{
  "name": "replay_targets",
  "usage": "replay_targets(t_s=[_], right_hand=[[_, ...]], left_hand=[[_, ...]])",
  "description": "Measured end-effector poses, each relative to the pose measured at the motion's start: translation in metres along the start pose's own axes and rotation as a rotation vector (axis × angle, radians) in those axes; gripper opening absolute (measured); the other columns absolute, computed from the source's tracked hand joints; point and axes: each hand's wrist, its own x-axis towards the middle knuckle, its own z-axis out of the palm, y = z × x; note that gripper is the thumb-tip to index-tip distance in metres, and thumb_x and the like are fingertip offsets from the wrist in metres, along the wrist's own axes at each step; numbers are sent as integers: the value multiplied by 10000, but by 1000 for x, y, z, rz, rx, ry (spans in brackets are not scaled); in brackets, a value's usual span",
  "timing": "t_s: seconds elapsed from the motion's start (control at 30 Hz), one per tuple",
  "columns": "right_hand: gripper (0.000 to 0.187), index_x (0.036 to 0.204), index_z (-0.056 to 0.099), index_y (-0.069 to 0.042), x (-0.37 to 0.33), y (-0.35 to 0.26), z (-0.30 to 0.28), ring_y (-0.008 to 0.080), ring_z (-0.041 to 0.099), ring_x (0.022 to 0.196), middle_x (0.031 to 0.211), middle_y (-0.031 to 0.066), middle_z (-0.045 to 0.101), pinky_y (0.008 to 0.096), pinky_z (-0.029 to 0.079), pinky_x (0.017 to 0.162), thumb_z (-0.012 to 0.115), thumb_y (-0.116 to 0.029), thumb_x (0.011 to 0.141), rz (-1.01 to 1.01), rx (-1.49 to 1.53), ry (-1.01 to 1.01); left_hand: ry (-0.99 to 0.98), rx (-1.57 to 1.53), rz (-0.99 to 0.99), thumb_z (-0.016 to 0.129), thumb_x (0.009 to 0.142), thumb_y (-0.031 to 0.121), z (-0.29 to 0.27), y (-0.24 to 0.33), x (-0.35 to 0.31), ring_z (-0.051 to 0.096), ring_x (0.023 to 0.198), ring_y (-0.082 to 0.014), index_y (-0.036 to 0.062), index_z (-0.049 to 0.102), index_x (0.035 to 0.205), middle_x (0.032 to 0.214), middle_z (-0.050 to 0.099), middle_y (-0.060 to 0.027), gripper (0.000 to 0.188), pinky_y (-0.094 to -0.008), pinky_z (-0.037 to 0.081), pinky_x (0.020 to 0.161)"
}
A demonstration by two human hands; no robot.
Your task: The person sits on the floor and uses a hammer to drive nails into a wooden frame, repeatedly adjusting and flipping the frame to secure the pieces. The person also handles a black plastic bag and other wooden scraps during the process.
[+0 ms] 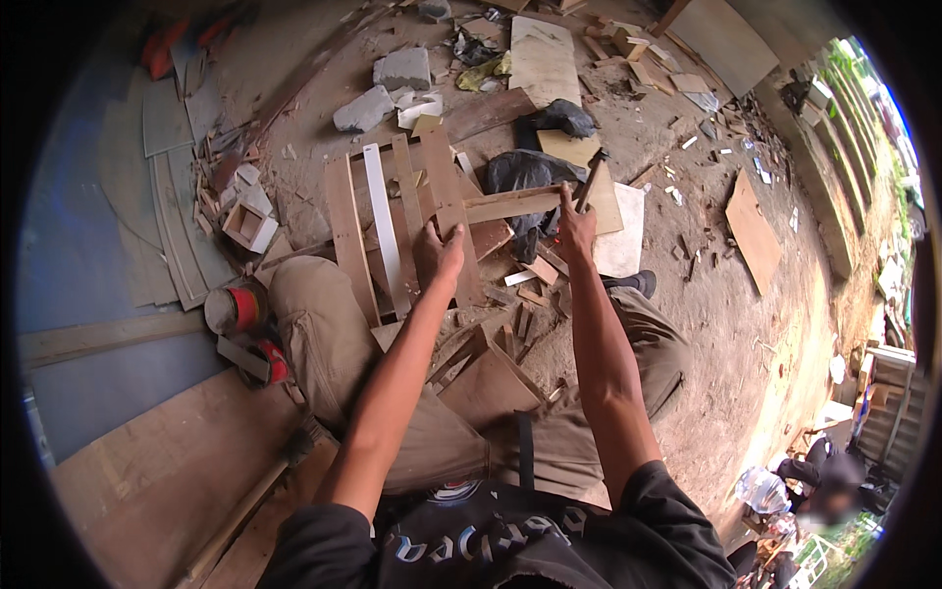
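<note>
A slatted wooden frame (451,196) stands in front of my knees, made of several brown boards and one white strip (383,221). My left hand (444,255) is closed around its right-hand part, thumb up. A short light board (512,203) reaches from the frame to the right. At that board's far end is my right hand (577,226), closed round a dark hammer (593,177) whose head points up and away. Its thumb and finger also seem to touch the board's end. The palm side of both hands is hidden.
Black plastic bags (525,172) and board offcuts lie behind the frame. Grey concrete blocks (402,69) sit farther back. A red-banded roll (235,309) is by my left knee, a brown panel (754,231) at right. Another person (829,486) is at the lower right.
</note>
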Motion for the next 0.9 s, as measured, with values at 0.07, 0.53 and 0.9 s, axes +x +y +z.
replay_targets(t_s=[0.07, 0.53, 0.9], right_hand=[[707, 1071, 607, 52, 7, 6, 4, 140, 552, 709, 816, 94, 606, 307, 465, 625, 720, -597, 814, 109, 165, -83], [559, 743, 658, -32, -7, -15, 16, 63, 338, 367, 509, -57, 392, 255, 258, 352, 670, -576, 868, 191, 331, -69], [531, 724, 666, -14, 5, -8, 26, 74, 359, 392, 532, -51, 407, 263, 275, 368, 682, -523, 877, 228, 300, -52]], left_hand=[[-22, -76, -40, 624, 871, 518, 5, -2, 0, 475, 1289, -409, 16, 358, 1466, 1421, 471, -253, 822, -473, 408, 1043], [-92, -6, 42, 544, 957, 415, -5, 4, -11, 543, 1227, -396, -59, 370, 1438, 1362, 508, -295, 698, -432, 449, 1013], [-87, -10, 16, 557, 954, 399, -20, 20, -16, 597, 1147, -387, -71, 374, 1433, 1275, 571, -291, 696, -415, 492, 937]])
